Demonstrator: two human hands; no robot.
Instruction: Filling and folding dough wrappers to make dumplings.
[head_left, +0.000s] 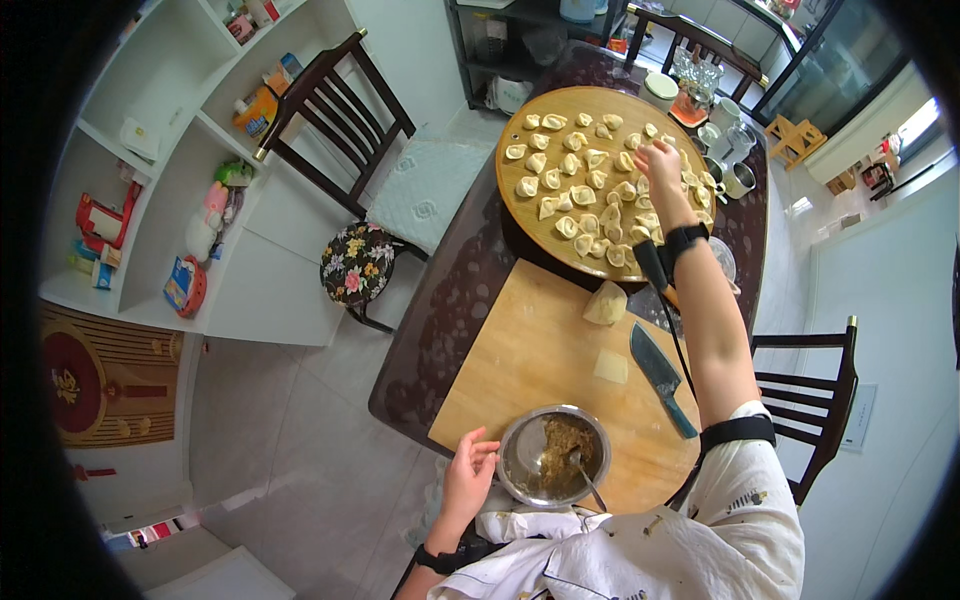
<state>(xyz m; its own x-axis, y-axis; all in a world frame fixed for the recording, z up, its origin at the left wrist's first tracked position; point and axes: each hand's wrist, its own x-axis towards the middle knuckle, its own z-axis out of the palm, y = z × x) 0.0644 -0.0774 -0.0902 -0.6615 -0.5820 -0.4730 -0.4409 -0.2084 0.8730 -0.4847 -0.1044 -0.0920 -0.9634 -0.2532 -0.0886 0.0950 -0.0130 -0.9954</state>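
Note:
My right hand (658, 163) reaches over a round wooden board (525, 214) that bears many folded dumplings (582, 195). Its fingers are bent close among the dumplings at the board's right part; whether they hold one cannot be told. My left hand (475, 463), empty with fingers apart, is beside the left rim of a steel bowl (509, 480). Inside the bowl are a brown filling (562, 442) and a metal spoon (587, 480). On the rectangular wooden board (495, 360) lie a square dough wrapper (611, 366), a stack of wrappers (605, 304) and a cleaver with a green handle (664, 379).
The dark table (427, 337) carries both boards. Cups (740, 180), a glass pitcher (731, 142) and a white-lidded jar (660, 90) stand at the far right. Dark wooden chairs (337, 127) and a floral stool (358, 264) are around the table.

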